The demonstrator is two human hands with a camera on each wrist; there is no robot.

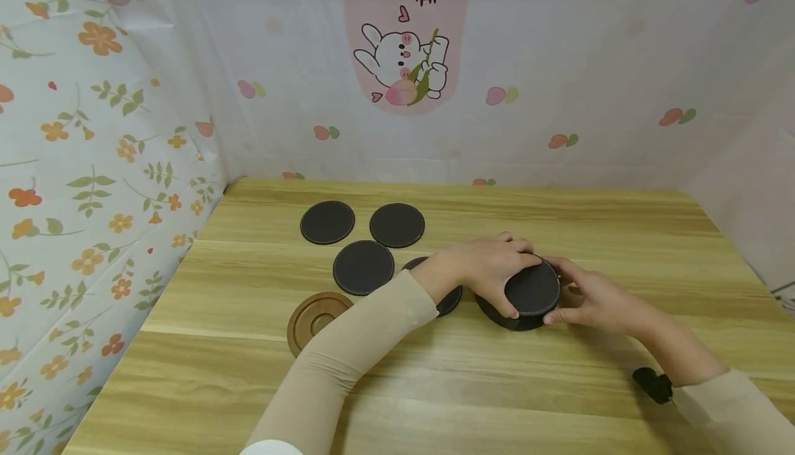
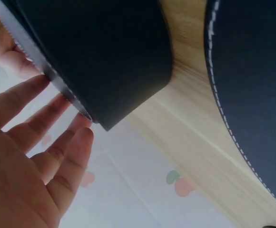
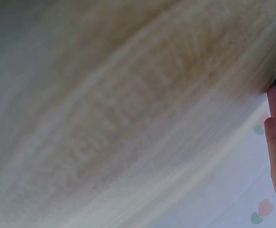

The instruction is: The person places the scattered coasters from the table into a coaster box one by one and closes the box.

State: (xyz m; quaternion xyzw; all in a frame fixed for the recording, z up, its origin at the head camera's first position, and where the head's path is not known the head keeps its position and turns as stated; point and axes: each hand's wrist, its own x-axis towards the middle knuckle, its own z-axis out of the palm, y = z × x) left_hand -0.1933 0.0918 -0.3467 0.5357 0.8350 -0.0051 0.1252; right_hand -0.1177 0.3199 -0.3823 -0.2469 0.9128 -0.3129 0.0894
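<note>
My left hand [image 1: 491, 265] spans a round black coaster [image 1: 534, 291], thumb at its near edge and fingers at its far edge. The coaster sits on top of a black round holder [image 1: 511, 322]. In the left wrist view, the holder's tall smooth side [image 2: 104, 61] shows, and my left fingertips touch the pale-stitched rim above it. From the right, my right hand [image 1: 599, 299] grips the holder near its top, thumb in front and fingers behind. Only a few right fingers show at the edge of the right wrist view, by a dark corner of the holder.
Black coasters lie flat on the wooden table [image 1: 484, 400]: one at the back left [image 1: 328, 222], another beside it [image 1: 397, 225], a third in front [image 1: 364, 268]. A fourth is partly under my left wrist. My left sleeve partly covers a brown grooved wooden disc [image 1: 310, 317].
</note>
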